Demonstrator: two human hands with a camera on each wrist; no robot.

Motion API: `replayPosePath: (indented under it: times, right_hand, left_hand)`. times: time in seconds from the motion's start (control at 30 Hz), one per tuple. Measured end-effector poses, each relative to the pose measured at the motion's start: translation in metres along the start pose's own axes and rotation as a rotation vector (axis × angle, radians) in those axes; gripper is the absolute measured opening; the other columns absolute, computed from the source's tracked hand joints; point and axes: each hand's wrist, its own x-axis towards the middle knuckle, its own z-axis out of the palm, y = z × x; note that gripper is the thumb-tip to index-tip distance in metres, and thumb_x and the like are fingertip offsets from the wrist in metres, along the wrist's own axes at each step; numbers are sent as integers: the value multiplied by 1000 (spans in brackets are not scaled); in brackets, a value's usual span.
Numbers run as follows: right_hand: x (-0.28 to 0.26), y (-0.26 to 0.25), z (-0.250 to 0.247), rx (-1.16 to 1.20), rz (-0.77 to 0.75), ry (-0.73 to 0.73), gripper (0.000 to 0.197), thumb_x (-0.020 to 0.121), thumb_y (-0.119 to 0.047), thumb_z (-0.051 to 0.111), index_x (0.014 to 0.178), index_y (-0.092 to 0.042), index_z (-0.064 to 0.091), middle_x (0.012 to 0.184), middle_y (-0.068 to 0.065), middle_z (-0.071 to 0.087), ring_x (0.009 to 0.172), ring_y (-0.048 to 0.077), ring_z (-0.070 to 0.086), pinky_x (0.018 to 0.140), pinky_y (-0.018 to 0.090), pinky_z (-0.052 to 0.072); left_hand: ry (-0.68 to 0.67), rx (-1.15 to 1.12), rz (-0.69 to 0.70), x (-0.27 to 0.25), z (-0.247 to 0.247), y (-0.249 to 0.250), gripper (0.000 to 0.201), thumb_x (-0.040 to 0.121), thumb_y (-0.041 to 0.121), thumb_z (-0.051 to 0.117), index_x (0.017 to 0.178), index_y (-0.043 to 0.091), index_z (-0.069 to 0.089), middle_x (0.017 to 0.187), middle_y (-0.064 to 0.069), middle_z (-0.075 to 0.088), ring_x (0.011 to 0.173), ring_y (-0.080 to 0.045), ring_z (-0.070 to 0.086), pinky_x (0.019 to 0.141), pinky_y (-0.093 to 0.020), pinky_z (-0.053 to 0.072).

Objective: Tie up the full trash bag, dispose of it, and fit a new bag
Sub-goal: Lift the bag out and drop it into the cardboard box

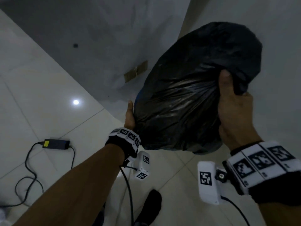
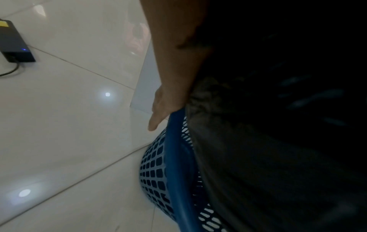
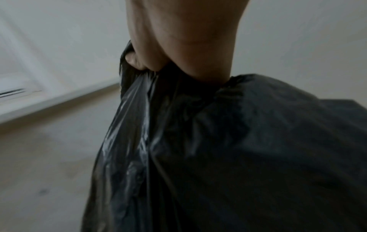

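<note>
Black trash bag (image 1: 192,98), bulging full, half out of a blue mesh waste basket (image 2: 157,169) standing on the white tiled floor (image 1: 40,88) in the corner against a pale wall (image 1: 114,30). Right hand (image 1: 234,108) clenched on a gathered bunch of the bag's plastic near the top, thumb pressed over the fold, film drawn taut below the grip (clear in the right wrist view, where creases run down from the fist). Left hand (image 1: 129,115) low on the bag's left side at the basket rim; thumb straight and pointing down past the rim in the left wrist view, the other fingers hidden behind plastic, so impossible to tell whether grasping or merely steadying.

Progress, as a judgement: early. No knot visible anywhere on the bag; neck gathered on one side only. Bag apparently partly lifted, with the lower part hidden by the basket wall. Left to do: finish drawing the mouth together, tie it, lift it clear, carry it off, then fit a fresh liner. No new bag in sight in any view.

Elsewhere: a dark power adapter (image 1: 56,144) with a yellow label and trailing black cable (image 1: 27,168) on the floor well to the left, and a strip of brown tape (image 1: 136,71) on the wall just beside the bag.
</note>
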Motion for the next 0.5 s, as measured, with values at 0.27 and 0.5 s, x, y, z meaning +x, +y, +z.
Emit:
replayPosePath:
  times: [0.27,0.5]
  right_hand:
    - [-48,-118,8,-62,-25,6,11,90,-32,62,82,-25,66,67,-24,69,67,-9,64,66,9,52]
    - [-149,-278,24,-99,32,-19,37,84,-48,63,109,-22,66,96,-13,70,82,1,66,73,16,56]
  left_hand:
    - [-143,175,-97,-106,25,49,66,84,77,35,122,29,59,126,4,59,114,-24,55,97,-43,42]
    - [-165,318,-5,-291,5,112,44,93,61,39,99,27,67,76,5,65,76,-19,59,73,-31,48]
